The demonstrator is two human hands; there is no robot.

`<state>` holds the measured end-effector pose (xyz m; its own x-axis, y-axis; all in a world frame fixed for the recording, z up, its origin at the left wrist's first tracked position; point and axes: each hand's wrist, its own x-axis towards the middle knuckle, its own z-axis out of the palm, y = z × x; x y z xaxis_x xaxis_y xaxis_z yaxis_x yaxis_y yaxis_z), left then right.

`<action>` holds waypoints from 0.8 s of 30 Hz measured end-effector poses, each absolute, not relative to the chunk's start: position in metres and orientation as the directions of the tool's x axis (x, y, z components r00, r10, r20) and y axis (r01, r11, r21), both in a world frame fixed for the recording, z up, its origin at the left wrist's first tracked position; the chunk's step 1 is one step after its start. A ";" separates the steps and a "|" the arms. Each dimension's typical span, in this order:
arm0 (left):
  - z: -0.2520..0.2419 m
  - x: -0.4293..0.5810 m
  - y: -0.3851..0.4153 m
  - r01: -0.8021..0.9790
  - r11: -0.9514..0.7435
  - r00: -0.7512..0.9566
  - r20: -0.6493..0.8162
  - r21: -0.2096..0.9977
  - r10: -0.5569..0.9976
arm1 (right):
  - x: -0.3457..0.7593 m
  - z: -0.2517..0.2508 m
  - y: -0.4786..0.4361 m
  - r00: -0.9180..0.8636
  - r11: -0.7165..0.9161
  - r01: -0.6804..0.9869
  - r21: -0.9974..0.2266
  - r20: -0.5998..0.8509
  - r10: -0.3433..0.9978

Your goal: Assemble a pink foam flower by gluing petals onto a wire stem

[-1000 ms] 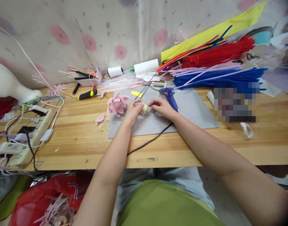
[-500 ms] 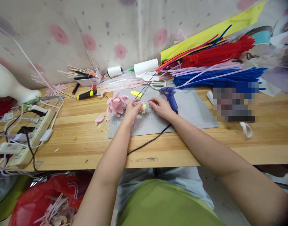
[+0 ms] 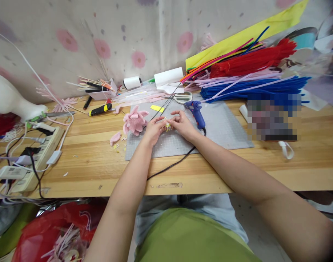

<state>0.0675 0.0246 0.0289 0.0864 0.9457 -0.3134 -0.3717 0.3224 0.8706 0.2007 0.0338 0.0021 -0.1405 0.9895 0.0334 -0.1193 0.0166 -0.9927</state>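
Between my two hands is a small yellow-and-white bunch of flower stamens (image 3: 167, 126), held above the grey cutting mat (image 3: 221, 134). My left hand (image 3: 155, 130) pinches it from the left side. The thumb and forefinger of my right hand (image 3: 183, 125) are closed on its right edge, with the other fingers curled above. A fluffy pink flower (image 3: 135, 120) lies just left of my left hand, on the mat's edge. A blue glue gun (image 3: 197, 114) rests right of my right hand, its black cord (image 3: 172, 166) running under my right wrist.
Scissors (image 3: 183, 97), a yellow strip (image 3: 157, 108) and thin dark wires lie behind my hands. A yellow-black utility knife (image 3: 100, 109) is at the left. Blue pipe cleaners (image 3: 248, 90) and red ones (image 3: 253, 60) are piled back right. A power strip (image 3: 37, 160) with cables stands far left.
My right hand has moved left and its fingers now meet the stamens, where before there was a gap. My left hand has shifted slightly right and down.
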 end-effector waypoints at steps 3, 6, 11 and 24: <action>0.030 0.067 0.026 -0.390 0.320 0.072 -0.317 0.864 0.946 | 0.204 0.006 0.034 -0.185 -0.065 -0.196 -0.978 -0.028 0.982; 0.031 0.067 0.026 -0.375 0.294 0.040 -0.301 0.879 0.953 | 0.208 0.009 0.034 -0.197 -0.117 -0.233 -0.965 -0.071 0.978; 0.028 0.067 0.024 -0.316 0.257 0.061 -0.251 0.913 0.966 | 0.210 0.007 0.033 -0.206 -0.031 -0.152 -0.988 0.001 0.979; 0.031 0.058 0.027 -0.295 0.225 0.147 -0.189 0.929 0.971 | 0.219 0.018 0.032 -0.278 -0.196 -0.280 -0.940 -0.116 0.953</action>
